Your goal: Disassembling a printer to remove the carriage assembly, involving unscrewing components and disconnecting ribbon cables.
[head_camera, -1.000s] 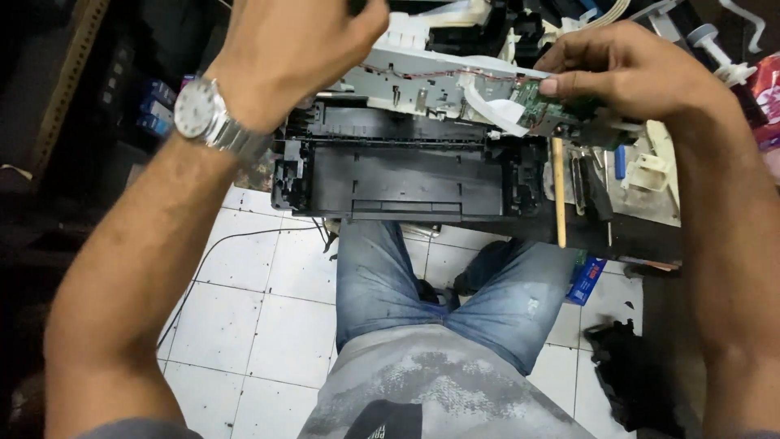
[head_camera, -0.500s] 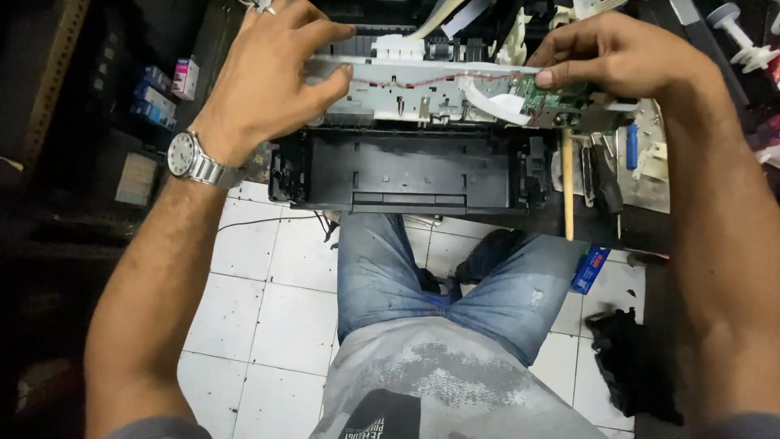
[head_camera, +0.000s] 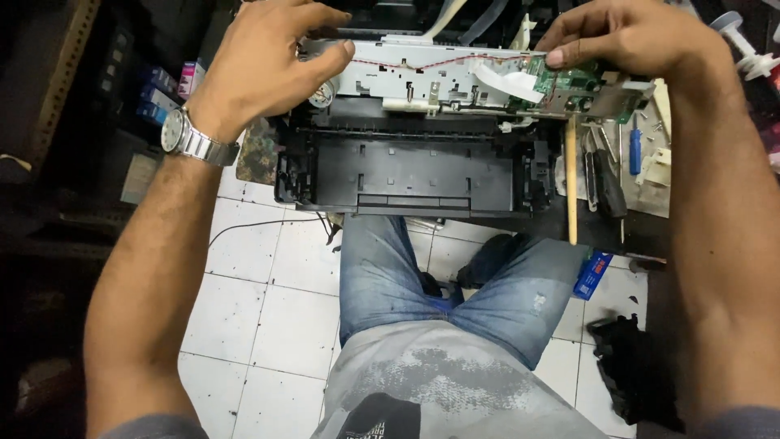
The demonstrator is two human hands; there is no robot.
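Note:
A long white metal frame (head_camera: pixel 422 77) with a red wire along its top and a green circuit board (head_camera: pixel 573 81) at its right end lies across the back of an opened black printer base (head_camera: pixel 406 175). My left hand (head_camera: pixel 268 61), with a steel wristwatch, grips the frame's left end beside a round gear. My right hand (head_camera: pixel 626 36) pinches the right end at the circuit board, next to a white flat ribbon cable (head_camera: pixel 508 81).
Right of the printer lie a wooden-handled tool (head_camera: pixel 571 179), a blue-handled screwdriver (head_camera: pixel 634 150), dark pliers and small white parts. Small boxes (head_camera: pixel 191 77) sit on a dark shelf at left. White tiled floor, my jeans-clad legs, a black cable and a blue pack are below.
The view has shifted so the printer sits lower in frame. My left hand has come down onto the frame's left end; my right hand stays at the circuit board end.

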